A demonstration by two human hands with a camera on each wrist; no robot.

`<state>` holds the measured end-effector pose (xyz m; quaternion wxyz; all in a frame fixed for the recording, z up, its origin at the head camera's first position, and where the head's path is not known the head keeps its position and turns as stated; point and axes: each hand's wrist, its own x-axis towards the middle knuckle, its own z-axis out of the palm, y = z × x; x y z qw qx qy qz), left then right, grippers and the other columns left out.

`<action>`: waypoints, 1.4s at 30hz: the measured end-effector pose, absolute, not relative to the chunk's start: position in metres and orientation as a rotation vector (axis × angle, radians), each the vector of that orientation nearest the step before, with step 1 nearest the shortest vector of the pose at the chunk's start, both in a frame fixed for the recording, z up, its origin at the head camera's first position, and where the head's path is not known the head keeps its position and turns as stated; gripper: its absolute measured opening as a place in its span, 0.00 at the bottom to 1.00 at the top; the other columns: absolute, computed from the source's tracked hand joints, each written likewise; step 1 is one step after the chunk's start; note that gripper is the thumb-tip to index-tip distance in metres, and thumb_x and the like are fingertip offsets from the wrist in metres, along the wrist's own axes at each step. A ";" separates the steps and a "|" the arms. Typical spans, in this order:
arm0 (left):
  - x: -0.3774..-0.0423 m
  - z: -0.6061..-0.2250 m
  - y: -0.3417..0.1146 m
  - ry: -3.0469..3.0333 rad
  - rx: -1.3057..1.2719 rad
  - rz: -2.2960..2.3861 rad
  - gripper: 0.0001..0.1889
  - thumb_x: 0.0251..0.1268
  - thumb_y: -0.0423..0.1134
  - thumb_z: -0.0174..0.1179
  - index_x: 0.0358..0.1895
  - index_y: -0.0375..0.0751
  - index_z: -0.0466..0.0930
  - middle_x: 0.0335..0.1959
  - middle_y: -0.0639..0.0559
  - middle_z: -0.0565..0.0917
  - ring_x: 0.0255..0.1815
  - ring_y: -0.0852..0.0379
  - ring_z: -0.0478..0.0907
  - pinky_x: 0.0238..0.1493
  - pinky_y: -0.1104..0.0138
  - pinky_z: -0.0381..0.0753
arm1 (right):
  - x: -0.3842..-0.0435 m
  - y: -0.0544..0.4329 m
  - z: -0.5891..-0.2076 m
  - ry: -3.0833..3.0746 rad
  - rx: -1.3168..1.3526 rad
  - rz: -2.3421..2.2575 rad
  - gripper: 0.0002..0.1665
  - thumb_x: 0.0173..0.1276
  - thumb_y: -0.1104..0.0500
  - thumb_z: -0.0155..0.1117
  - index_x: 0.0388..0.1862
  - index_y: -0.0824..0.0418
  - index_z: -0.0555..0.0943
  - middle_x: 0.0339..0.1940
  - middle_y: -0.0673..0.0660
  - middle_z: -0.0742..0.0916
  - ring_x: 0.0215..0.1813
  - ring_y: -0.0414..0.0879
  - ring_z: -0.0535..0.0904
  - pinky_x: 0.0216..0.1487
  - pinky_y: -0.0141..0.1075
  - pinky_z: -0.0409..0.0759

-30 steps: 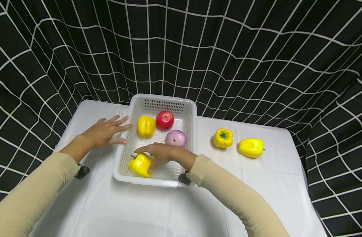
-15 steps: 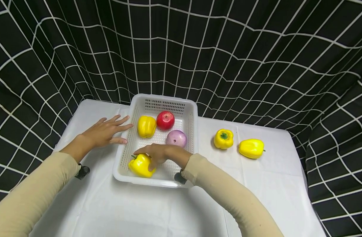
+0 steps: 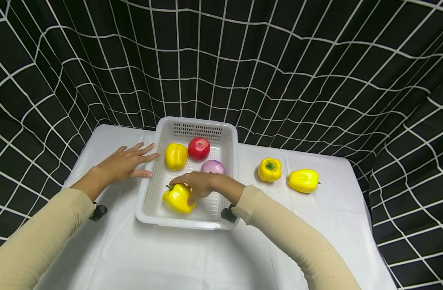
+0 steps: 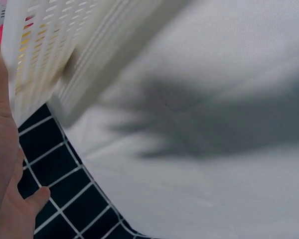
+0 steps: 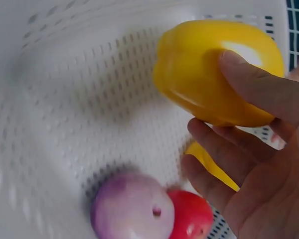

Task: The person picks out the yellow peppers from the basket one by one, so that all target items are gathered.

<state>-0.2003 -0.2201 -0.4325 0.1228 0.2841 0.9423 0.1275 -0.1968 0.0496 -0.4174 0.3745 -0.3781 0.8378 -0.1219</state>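
In the head view my right hand [image 3: 199, 186] reaches into a white plastic basket [image 3: 192, 224] and grips a yellow bell pepper [image 3: 179, 198] with a green stem. The right wrist view has the thumb across the front of that pepper [image 5: 217, 74] and fingers behind it, with its shadow on the perforated basket floor. A purple onion [image 5: 132, 206] lies nearby, partly behind the right hand in the head view. Beyond it are a red pomegranate [image 3: 199, 149] and a second yellow bell pepper [image 3: 176, 156]. My left hand [image 3: 123, 164] has spread fingers, their tips right at the basket's left rim.
Two more yellow bell peppers lie on the white cloth right of the basket: one stem-up pepper [image 3: 270, 169] and one pepper on its side [image 3: 303, 181]. A black curtain with white grid lines [image 3: 221, 60] hangs behind and around the table [image 3: 243, 257].
The right hand has closed further round the near bell pepper and shifted it a little right and away from the basket's front corner. The left hand keeps its place.
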 end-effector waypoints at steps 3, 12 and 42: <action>-0.200 -0.432 -0.219 2.749 0.837 0.368 0.36 0.68 0.57 0.60 0.76 0.50 0.63 0.80 0.42 0.54 0.79 0.32 0.46 0.70 0.30 0.47 | -0.197 0.062 -0.407 2.145 -1.001 -0.340 0.46 0.61 0.66 0.73 0.77 0.54 0.65 0.71 0.52 0.76 0.61 0.48 0.75 0.69 0.40 0.71; -0.196 -0.427 -0.218 2.755 0.831 0.357 0.37 0.68 0.57 0.60 0.76 0.50 0.63 0.80 0.43 0.54 0.79 0.32 0.46 0.70 0.30 0.48 | -0.192 0.113 -0.376 2.174 -0.993 -0.432 0.46 0.60 0.68 0.74 0.76 0.56 0.65 0.72 0.51 0.75 0.66 0.47 0.71 0.70 0.42 0.70; -0.196 -0.429 -0.216 2.751 0.820 0.356 0.39 0.67 0.62 0.57 0.76 0.50 0.62 0.80 0.42 0.54 0.79 0.33 0.45 0.70 0.30 0.47 | -0.193 0.252 -0.336 2.379 -0.875 -0.698 0.45 0.59 0.68 0.74 0.74 0.60 0.67 0.66 0.56 0.79 0.59 0.54 0.80 0.65 0.52 0.75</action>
